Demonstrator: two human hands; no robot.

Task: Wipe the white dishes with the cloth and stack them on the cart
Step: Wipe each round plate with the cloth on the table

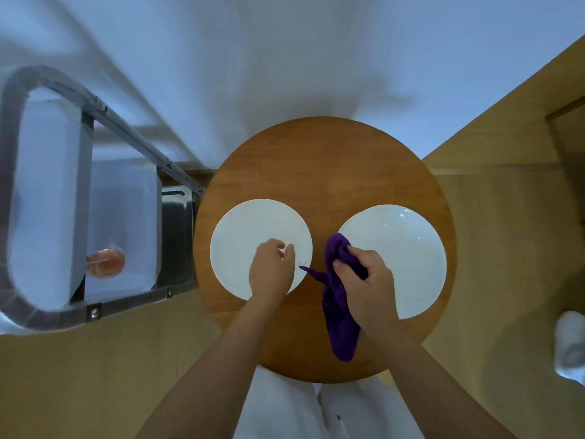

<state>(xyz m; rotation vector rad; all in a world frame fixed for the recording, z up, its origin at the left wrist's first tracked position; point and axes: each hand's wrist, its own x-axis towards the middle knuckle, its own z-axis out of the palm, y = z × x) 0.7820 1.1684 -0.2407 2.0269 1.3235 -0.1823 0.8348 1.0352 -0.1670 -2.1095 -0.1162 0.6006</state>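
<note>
Two white dishes lie side by side on a round wooden table (326, 160). My left hand (271, 270) is over the near right part of the left dish (243, 236), fingers loosely curled, with nothing seen in them. My right hand (367, 280) grips a bunched purple cloth (340, 327) between the dishes, covering the near left edge of the right dish (402, 248). The cloth's tail hangs down toward the table's near edge. The metal-framed cart (126, 131) stands to the left of the table.
The cart holds white trays (50, 198) and a small orange-pink round object (106, 263). A wooden floor (506, 248) surrounds the table, with a white wall behind. A white shoe (569, 346) shows at the right edge.
</note>
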